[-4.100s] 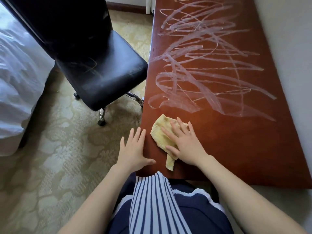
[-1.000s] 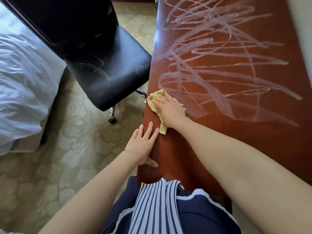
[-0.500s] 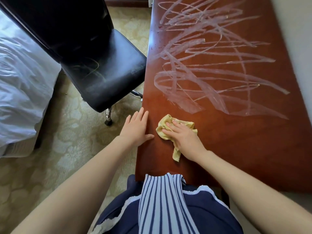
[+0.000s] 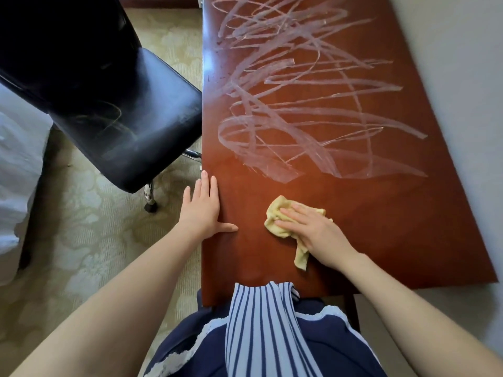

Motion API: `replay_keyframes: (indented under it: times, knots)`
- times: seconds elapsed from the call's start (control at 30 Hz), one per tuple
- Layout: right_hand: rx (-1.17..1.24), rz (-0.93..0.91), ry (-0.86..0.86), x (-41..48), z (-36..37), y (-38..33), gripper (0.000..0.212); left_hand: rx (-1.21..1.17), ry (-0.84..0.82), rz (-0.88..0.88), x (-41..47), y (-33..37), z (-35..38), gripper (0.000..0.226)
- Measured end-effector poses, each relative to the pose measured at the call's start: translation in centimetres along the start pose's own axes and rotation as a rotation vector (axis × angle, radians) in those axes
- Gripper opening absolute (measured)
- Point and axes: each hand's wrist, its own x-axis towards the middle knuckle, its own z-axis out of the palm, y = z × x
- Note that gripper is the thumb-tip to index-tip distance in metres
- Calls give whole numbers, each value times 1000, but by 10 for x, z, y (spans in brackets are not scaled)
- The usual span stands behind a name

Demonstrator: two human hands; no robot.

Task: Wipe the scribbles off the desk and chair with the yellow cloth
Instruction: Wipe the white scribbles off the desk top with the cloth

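Right hand (image 4: 317, 232) presses flat, fingers extended, on the yellow cloth (image 4: 283, 227) lying on the desk (image 4: 381, 227) short of the scribbles (image 4: 299, 104). Left hand (image 4: 202, 210) rests flat, fingers straight, on the desk's left edge, holding nothing. The chair (image 4: 130, 126), faintly marked, stands just left of the desk.

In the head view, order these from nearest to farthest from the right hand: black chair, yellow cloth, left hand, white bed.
1. yellow cloth, under the right hand.
2. left hand, at the left edge of the desk.
3. black chair, left of the desk.
4. white bed, far left.
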Motion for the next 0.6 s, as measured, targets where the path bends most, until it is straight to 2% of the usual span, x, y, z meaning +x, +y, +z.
replay_keyframes:
  times: [0.13,0.33,0.6]
  knots:
    - [31,132,-32,37,-23,16,46,12,25,-11,0,3,1,131]
    - [73,200,-11,99,-35,21,42,20,35,-22,-1,4,0,132]
    - [-23,154,-97,158,-24,-22,46,60,37,-47,0,5,-3,135]
